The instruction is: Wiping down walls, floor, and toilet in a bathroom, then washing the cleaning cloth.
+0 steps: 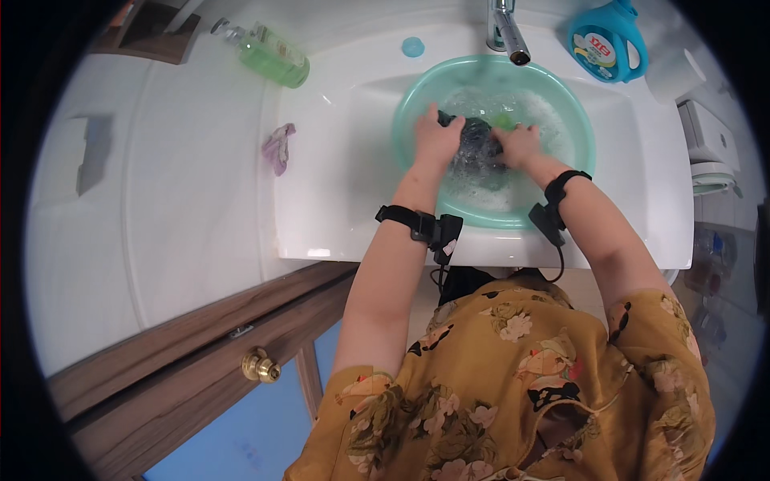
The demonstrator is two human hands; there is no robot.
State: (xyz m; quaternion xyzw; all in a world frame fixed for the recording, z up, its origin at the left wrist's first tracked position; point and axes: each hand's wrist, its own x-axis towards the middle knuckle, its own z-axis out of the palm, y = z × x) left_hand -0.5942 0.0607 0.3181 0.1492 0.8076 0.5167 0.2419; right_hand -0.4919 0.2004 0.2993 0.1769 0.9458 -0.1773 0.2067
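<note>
A mint-green basin (399, 112) stands in the white sink, with foamy water inside it. Partly under the water lies a dark, wet cloth (479, 154). My left hand (437, 140) grips the cloth's left edge, thumb and fingers closed on it. On the cloth's right side, my right hand (520, 146) has its fingers bent into the fabric; their tips are partly hidden and slightly blurred. A small bright green thing (504, 121) shows just beyond the right hand's fingers, too unclear to name.
A chrome faucet (507, 36) reaches over the basin's far rim. Blue detergent jug (607, 44) stands at far right, a green pump bottle (273, 58) at far left. A light-blue cap (413, 46) sits behind the basin; a purple rag (278, 150) lies on the sink's left edge.
</note>
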